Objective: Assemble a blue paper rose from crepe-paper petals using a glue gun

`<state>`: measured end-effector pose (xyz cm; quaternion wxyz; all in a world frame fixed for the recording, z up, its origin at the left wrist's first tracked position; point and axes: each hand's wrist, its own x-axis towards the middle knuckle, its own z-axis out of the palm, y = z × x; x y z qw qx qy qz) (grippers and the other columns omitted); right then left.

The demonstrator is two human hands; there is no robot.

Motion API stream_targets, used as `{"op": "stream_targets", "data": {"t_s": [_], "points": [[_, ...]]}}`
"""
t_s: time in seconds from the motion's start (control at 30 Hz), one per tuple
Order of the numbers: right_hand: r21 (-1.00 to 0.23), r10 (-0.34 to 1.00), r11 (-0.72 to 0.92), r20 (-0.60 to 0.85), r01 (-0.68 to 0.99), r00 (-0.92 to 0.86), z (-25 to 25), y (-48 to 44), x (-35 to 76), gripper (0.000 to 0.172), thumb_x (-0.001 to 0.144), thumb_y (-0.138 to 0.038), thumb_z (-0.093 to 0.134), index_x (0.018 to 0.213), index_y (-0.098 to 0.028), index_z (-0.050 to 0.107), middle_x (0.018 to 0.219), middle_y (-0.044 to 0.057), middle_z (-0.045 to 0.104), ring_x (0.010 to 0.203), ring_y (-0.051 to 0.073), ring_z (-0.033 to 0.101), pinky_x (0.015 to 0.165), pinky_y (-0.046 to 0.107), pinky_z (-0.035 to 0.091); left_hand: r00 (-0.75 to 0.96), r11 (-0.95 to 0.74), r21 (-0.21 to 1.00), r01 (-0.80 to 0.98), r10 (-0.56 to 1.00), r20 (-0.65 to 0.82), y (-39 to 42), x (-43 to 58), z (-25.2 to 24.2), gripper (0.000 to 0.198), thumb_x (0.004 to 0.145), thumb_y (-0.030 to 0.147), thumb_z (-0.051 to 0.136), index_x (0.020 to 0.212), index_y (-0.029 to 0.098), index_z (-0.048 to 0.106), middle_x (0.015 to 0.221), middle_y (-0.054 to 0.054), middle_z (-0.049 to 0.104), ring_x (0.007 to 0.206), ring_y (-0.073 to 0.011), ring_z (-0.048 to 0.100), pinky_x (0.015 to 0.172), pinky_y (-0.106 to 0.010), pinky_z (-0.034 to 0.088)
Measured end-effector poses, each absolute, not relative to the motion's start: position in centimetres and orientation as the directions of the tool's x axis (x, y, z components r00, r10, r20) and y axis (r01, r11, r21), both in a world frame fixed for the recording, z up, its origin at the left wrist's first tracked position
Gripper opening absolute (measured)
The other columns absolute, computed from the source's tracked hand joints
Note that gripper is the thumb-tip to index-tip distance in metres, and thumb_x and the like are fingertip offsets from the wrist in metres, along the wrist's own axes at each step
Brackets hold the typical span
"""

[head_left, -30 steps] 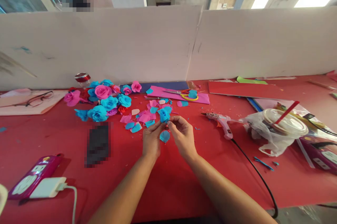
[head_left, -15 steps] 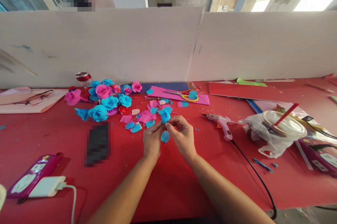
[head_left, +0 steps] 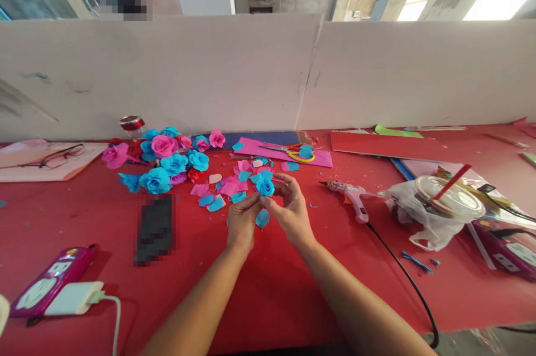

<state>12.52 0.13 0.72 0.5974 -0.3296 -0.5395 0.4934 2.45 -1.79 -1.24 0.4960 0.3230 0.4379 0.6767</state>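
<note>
Between my two hands, over the middle of the red table (head_left: 268,300), is a blue paper flower (head_left: 266,184). My left hand (head_left: 243,223) pinches its base from the left. The fingers of my right hand (head_left: 293,213) are curled at its right side, with the thumb against the base. Loose pink petals (head_left: 231,185) and blue petals (head_left: 216,203) lie just beyond and to the left. One blue petal (head_left: 262,218) rests on the table between my wrists.
Finished paper flowers (head_left: 165,160) are bunched at the back left, above a blurred dark object (head_left: 154,230). Yellow-handled scissors (head_left: 299,154) lie on pink paper. A corded glue gun (head_left: 349,197) and a bagged lidded cup (head_left: 452,197) stand right. A power strip (head_left: 58,272) is front left.
The blue flower has turned a little and its open face shows more. My right hand's fingers have shifted slightly around its right side.
</note>
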Motion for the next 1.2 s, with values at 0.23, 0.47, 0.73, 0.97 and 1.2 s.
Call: {"op": "stream_targets", "data": {"t_s": [0.23,0.47,0.73,0.97,1.2], "points": [[-0.924,0.921,0.235,0.311,-0.302,-0.235,1.5,1.0,14.0,0.051,0.069,-0.022,0.073,0.116,-0.027,0.053,0.086,0.0,0.064,0.083,0.016,0.058,0.079,0.032,0.047,0.034,0.058,0.912,-0.407,0.998,-0.048,-1.5,0.3,-0.3,0.014,0.066,0.019,0.074,0.079,0.019,0.076,0.077,-0.003,0.073,0.077,-0.015,0.062,0.079,-0.028,0.047],[-0.894,0.856,-0.057,0.185,-0.444,-0.483,1.8,1.4,14.6,0.058,0.065,-0.022,0.077,0.118,-0.028,0.052,0.085,-0.002,0.062,0.072,0.012,0.058,0.072,0.027,0.05,0.284,0.325,0.767,-0.553,0.939,-0.192,-1.3,-1.9,0.2,0.022,0.068,0.031,0.074,0.081,0.014,0.075,0.081,-0.009,0.073,0.074,-0.0212,0.067,0.079,-0.039,0.051],[-0.914,0.835,-0.098,0.139,-0.393,-0.532,2.1,1.2,14.7,0.061,0.062,-0.023,0.077,0.118,-0.028,0.053,0.08,-0.003,0.06,0.068,0.012,0.057,0.064,0.025,0.05,0.273,0.263,0.85,-0.456,0.951,-0.148,-1.6,-1.5,-0.1,0.02,0.062,0.03,0.08,0.073,0.014,0.075,0.072,-0.009,0.07,0.066,-0.0181,0.065,0.07,-0.032,0.05],[-0.928,0.771,-0.085,0.169,-0.363,-0.614,2.2,1.4,15.3,0.068,0.064,-0.022,0.077,0.125,-0.028,0.049,0.079,-0.004,0.06,0.067,0.011,0.058,0.064,0.025,0.051,0.354,0.288,0.865,-0.411,0.925,-0.139,-1.9,-1.6,0.3,0.018,0.064,0.028,0.078,0.075,0.015,0.074,0.071,-0.007,0.066,0.067,-0.0167,0.061,0.066,-0.031,0.047],[-0.914,0.75,-0.052,0.23,-0.402,-0.62,2.7,1.3,15.6,0.06,0.067,-0.025,0.074,0.123,-0.028,0.052,0.092,-0.001,0.064,0.073,0.014,0.063,0.074,0.034,0.053,0.246,0.121,0.902,-0.415,0.969,-0.017,-1.8,-1.7,0.3,0.015,0.066,0.027,0.077,0.077,0.017,0.073,0.07,-0.003,0.064,0.064,-0.0118,0.054,0.065,-0.026,0.042]]}}
